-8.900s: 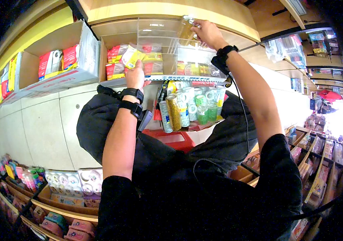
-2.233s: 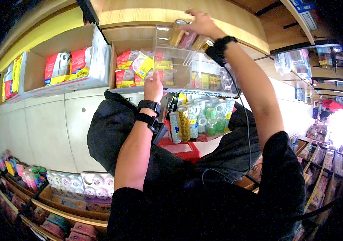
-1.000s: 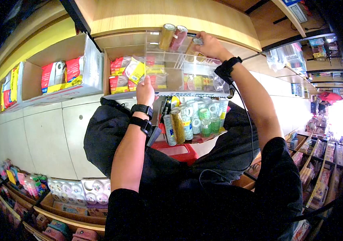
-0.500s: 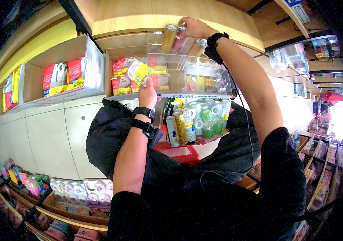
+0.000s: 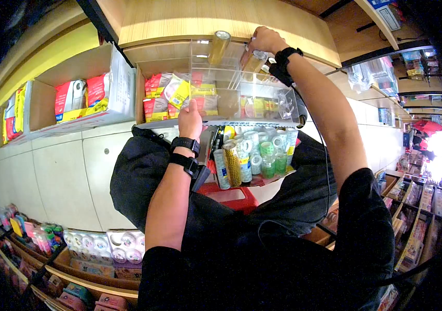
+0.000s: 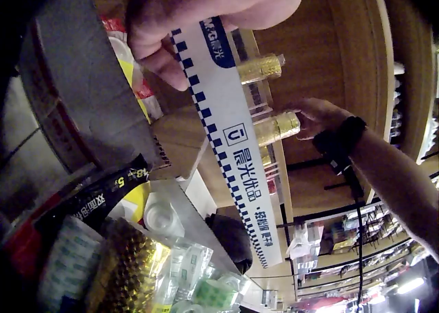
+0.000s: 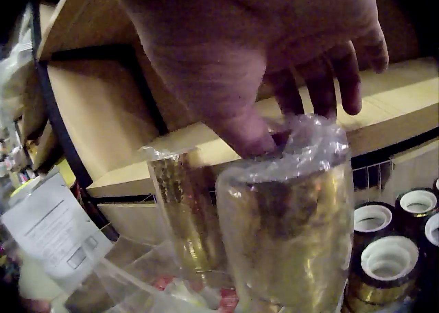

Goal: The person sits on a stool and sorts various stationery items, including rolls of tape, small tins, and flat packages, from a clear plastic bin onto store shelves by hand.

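My left hand grips the front edge of a clear plastic display box, its fingers curled over the white label strip. My right hand reaches into the far side of the box. In the right wrist view, its thumb bends to the rim of a gold tape roll in loose clear wrap, the other fingers beyond it. I cannot tell whether the hand pinches this roll or something behind it. Another gold roll stands to the left; several white-cored tape rolls stand on the right.
A carton with red-and-yellow packs stands at left. More packs sit behind the display box. Between the knees are several wrapped tape rolls, above a red stool. A wooden shelf board runs across the back.
My right hand reached to the gold roll, then the red roll, and is now back by the gold roll. The red roll is gone from its place. My left hand stays on the display box.
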The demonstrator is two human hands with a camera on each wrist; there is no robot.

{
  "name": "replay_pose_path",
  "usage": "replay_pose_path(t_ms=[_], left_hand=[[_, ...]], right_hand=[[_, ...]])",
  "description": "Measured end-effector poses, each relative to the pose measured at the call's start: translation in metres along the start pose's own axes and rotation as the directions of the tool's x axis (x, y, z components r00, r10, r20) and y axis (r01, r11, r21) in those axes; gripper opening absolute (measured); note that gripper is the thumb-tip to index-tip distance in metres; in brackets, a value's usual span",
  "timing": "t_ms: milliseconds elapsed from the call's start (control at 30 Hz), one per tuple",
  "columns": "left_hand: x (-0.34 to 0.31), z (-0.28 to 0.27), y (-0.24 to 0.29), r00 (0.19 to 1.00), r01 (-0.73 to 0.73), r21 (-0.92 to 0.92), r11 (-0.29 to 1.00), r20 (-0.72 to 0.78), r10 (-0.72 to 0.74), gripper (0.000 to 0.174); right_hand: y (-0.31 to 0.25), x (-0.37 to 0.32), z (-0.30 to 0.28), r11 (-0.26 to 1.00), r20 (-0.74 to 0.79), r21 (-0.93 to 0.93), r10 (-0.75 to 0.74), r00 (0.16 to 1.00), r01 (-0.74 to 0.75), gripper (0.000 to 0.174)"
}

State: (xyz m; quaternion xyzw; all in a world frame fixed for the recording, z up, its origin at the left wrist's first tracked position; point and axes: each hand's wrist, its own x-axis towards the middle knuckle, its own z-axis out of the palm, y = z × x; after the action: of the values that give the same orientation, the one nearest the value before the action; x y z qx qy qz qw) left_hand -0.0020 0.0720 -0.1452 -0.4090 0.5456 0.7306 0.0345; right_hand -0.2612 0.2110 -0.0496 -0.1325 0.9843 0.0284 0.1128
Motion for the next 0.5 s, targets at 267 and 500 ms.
replay_pose_path(t_ms=[267, 500], left_hand=[[-0.002, 0.0, 0.0, 0.999, -0.009, -0.015, 1.0, 0.037, 0.009, 0.043], [-0.005, 0.0, 0.002, 1.0, -0.008, -0.006, 1.0, 0.0, 0.008, 0.046]], right_hand=[[-0.028, -0.007, -0.02, 0.953, -0.127, 0.084, -0.28, 0.951, 0.292, 0.067], [-0.061, 0.006, 0.003, 0.942, -0.01, 0.089, -0.325, 0.946, 0.325, 0.062]])
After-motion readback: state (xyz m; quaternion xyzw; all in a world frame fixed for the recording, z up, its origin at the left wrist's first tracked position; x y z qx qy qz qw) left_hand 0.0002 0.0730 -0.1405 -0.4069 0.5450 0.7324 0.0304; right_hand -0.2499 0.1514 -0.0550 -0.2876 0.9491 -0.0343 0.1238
